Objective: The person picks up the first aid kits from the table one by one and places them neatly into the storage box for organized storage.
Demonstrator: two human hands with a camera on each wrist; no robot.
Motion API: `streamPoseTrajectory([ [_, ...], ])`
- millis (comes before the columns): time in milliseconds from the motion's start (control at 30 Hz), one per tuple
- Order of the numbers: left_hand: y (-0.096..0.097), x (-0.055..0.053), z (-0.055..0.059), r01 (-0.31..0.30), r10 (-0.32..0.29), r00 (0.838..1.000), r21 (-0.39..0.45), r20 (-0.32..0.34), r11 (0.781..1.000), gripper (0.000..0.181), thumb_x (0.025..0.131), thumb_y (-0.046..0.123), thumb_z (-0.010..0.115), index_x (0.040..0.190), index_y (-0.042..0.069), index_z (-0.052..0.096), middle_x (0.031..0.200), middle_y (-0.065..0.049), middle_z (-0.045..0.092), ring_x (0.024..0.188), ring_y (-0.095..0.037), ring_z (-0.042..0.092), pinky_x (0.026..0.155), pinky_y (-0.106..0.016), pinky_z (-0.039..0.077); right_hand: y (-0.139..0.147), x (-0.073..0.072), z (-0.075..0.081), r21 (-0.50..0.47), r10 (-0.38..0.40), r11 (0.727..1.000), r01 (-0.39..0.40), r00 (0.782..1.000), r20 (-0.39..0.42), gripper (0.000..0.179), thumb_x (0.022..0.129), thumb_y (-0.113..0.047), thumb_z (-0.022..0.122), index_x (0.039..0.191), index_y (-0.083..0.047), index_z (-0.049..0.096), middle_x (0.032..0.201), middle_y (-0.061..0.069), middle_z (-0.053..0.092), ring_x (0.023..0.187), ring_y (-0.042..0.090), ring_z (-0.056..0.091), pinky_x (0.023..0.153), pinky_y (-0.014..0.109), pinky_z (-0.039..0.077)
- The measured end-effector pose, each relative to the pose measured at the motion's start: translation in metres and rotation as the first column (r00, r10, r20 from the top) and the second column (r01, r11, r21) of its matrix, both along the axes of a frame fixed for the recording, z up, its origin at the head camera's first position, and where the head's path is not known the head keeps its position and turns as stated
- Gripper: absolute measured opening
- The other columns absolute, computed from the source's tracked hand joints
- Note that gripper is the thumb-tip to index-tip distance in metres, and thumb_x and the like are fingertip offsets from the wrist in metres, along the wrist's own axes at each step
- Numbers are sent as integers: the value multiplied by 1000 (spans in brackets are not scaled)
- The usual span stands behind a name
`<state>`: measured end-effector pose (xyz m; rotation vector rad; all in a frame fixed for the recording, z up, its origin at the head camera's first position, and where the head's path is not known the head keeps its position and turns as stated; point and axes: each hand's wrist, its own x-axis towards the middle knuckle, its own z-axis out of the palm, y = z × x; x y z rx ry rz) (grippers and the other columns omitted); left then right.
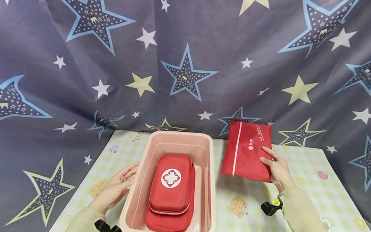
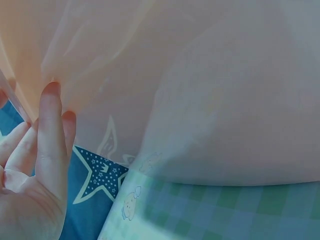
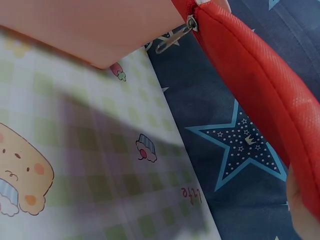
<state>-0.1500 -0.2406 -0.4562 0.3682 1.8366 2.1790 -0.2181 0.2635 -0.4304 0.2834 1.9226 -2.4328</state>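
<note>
A pink plastic bin (image 1: 211, 206) stands on the table. Inside lies a red first-aid case (image 1: 168, 199) with a white cross emblem, on top of another flat red case (image 1: 169, 223). My left hand (image 1: 116, 187) is at the bin's left side, its fairly straight fingers (image 2: 50, 130) touching the outer wall near the rim. To the right of the bin, my right hand (image 1: 278, 170) holds a red zip pouch (image 1: 251, 162) up above the table by its right edge, thumb and fingers gripping it. The pouch has white print and a white stripe; its zipper pull (image 3: 172, 40) shows in the right wrist view.
A green-and-white checked tablecloth (image 1: 242, 224) with cartoon prints covers the table. Behind the table and at both sides hangs a dark star-patterned curtain (image 1: 159, 113). Dark wrist cameras (image 1: 107, 230) are strapped at both wrists.
</note>
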Motion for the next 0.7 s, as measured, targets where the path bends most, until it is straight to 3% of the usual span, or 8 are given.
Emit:
streamPoseTrajectory([
  [67, 0, 0, 1, -3, 3, 1000, 0, -1, 1000, 53, 99, 4, 44, 147, 0, 22, 127, 13, 57, 112, -7, 59, 82, -30, 55, 0, 0, 2, 2, 9, 1000, -9, 1000, -4, 39, 90, -2, 60, 102, -39, 70, 107, -8, 45, 76, 2, 61, 64, 22, 55],
  [167, 0, -1, 0, 1, -1, 1000, 6, 4, 1000, 53, 99, 4, 44, 147, 0, 22, 127, 13, 57, 111, -8, 60, 82, -31, 55, 0, 0, 4, -9, 22, 1000, -22, 1000, -4, 40, 90, -2, 59, 104, -38, 69, 114, -7, 45, 78, 2, 61, 65, 22, 55],
  [233, -1, -1, -2, -1, 1, 1000, 0, 10, 1000, 53, 99, 4, 43, 147, -1, 22, 127, 14, 57, 110, -7, 60, 82, -31, 55, 0, 0, 4, -22, 33, 999, -34, 999, -8, 40, 91, -1, 58, 105, -38, 69, 135, -5, 41, 79, 1, 61, 65, 22, 55],
  [333, -1, -1, -4, -5, 6, 1000, -10, 16, 1000, 54, 99, 4, 44, 147, -2, 20, 127, 14, 57, 112, -7, 59, 82, -31, 55, -1, -1, 6, -39, 50, 998, -51, 999, -18, 42, 91, 0, 57, 107, -36, 69, 158, -8, 15, 81, 0, 60, 66, 21, 54],
  [400, -1, -1, -4, -11, 12, 1000, -17, 19, 1000, 56, 99, 5, 44, 147, -3, 18, 127, 14, 57, 113, -6, 58, 83, -31, 54, -1, -1, 7, -42, 61, 997, -62, 998, -22, 43, 92, 1, 55, 110, -35, 69, 160, -9, -1, 83, -1, 59, 66, 20, 54],
  [700, 1, -3, -2, -13, 13, 1000, -14, 21, 1000, 57, 99, 5, 44, 148, -5, 16, 128, 14, 57, 114, -7, 58, 84, -32, 54, -6, -1, 17, -36, 60, 997, -61, 998, -23, 46, 92, -1, 54, 128, -30, 60, 160, -8, -1, 87, -1, 57, 70, 19, 54],
])
